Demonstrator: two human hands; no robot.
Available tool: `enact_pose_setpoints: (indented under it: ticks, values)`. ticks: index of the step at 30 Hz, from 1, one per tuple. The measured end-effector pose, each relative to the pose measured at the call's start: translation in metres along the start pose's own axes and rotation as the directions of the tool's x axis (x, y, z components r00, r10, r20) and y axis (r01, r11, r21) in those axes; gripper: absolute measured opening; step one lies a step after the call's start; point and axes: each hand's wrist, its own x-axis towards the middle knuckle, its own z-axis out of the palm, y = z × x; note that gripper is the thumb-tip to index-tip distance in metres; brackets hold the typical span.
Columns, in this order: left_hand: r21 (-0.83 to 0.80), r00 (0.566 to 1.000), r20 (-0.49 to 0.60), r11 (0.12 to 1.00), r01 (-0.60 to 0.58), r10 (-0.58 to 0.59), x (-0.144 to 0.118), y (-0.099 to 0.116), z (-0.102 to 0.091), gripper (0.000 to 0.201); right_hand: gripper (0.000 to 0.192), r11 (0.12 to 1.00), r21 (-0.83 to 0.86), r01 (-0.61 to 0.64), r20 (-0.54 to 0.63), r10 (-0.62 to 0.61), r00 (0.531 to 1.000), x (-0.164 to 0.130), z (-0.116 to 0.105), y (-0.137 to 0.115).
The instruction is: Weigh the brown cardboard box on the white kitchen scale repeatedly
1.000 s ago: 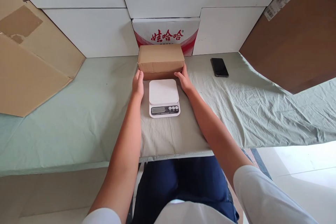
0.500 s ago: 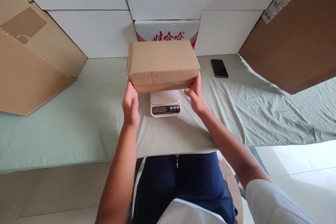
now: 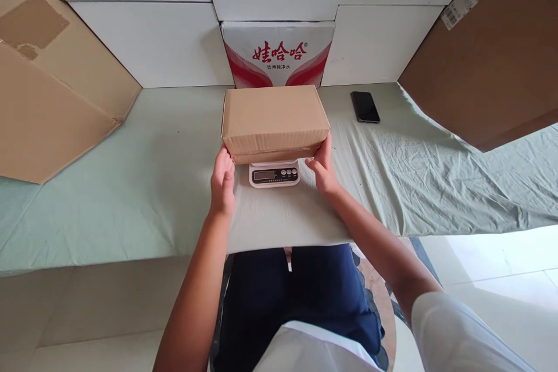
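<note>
A closed brown cardboard box (image 3: 275,116) is held between both hands over a white kitchen scale (image 3: 274,182). My left hand (image 3: 223,180) grips its left front corner, fingers underneath and thumb apart. At the right front corner, my right hand (image 3: 322,165) holds it the same way. Only the front of the scale shows, with its dark display and several round buttons; the box hides the weighing plate. Whether the box rests on the plate or hovers just over it, I cannot tell.
A white and red carton (image 3: 279,40) stands against the white wall behind the box. A black phone (image 3: 365,107) lies to the right on the pale green cloth (image 3: 183,197). Large cardboard sheets stand at the left (image 3: 65,104) and right (image 3: 483,70).
Both hands have lowered the box toward the scale. More of the red lettering on the carton behind now shows, and the scale's plate is covered. The view has tilted slightly.
</note>
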Motion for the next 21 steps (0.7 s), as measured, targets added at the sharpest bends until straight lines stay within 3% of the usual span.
enact_pose_setpoints:
  ticks: [8,12,15,18,21]
  values:
    - [0.003,0.999,-0.028,1.000,0.018,-0.018,-0.002,-0.005,0.000,0.089,0.093,1.000,-0.006,-0.012,-0.010,0.012,1.000,-0.006,0.005,-0.001]
    - [-0.008,1.000,0.010,1.000,-0.001,0.001,0.000,-0.003,0.001,0.088,0.092,1.000,-0.004,0.000,-0.019,0.000,1.000,-0.003,0.002,0.001]
    - [-0.023,0.997,-0.054,0.998,-0.054,0.052,0.005,-0.003,-0.007,0.081,0.088,0.996,-0.087,-0.006,-0.210,-0.012,0.978,0.009,-0.019,0.005]
    - [-0.026,0.983,-0.172,0.998,-0.063,0.058,0.011,-0.004,-0.018,0.081,0.083,0.986,-0.159,-0.044,-0.440,-0.031,0.898,0.020,-0.048,0.011]
    - [-0.022,0.982,-0.180,0.998,-0.059,0.055,0.012,-0.005,-0.020,0.078,0.082,0.986,-0.158,-0.053,-0.467,-0.027,0.884,0.023,-0.058,0.019]
